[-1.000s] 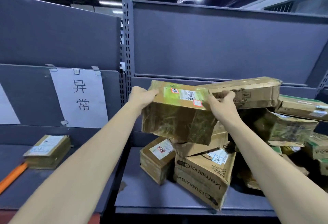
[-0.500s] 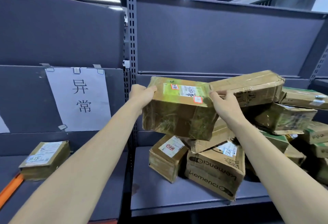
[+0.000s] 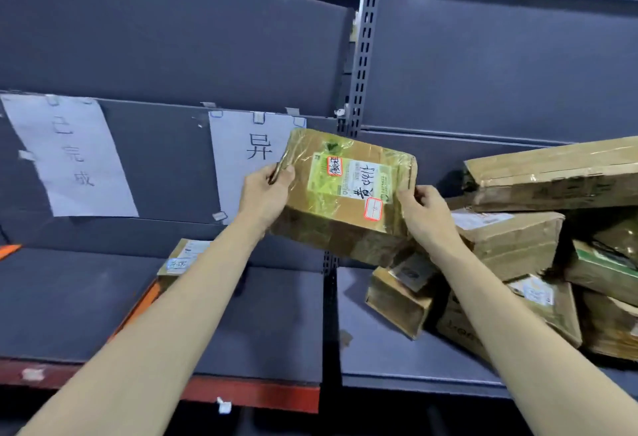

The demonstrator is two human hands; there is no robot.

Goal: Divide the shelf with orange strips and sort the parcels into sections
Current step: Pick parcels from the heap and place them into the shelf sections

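Note:
A taped brown parcel [image 3: 345,190] with a green and white label is held in the air in front of the shelf upright. My left hand [image 3: 267,194] grips its left end and my right hand [image 3: 426,213] grips its right end. Its label faces me. Below and to the right lies a pile of parcels [image 3: 511,242] on the right shelf bay. A small parcel [image 3: 183,259] sits on the left bay, partly hidden by my left arm. An orange strip [image 3: 145,301] lies on the left shelf beside it, mostly behind my arm.
Two paper signs hang on the back panel, one on the left [image 3: 69,156] and one [image 3: 248,149] behind the held parcel. A slotted metal upright [image 3: 362,45] separates the two bays. The left shelf has a red front edge [image 3: 241,390]. Another orange strip end [image 3: 8,251] shows far left.
Both hands have lifted the parcel off the pile and carried it left, tilting its label toward me. The view has swung left, bringing a second sign into sight.

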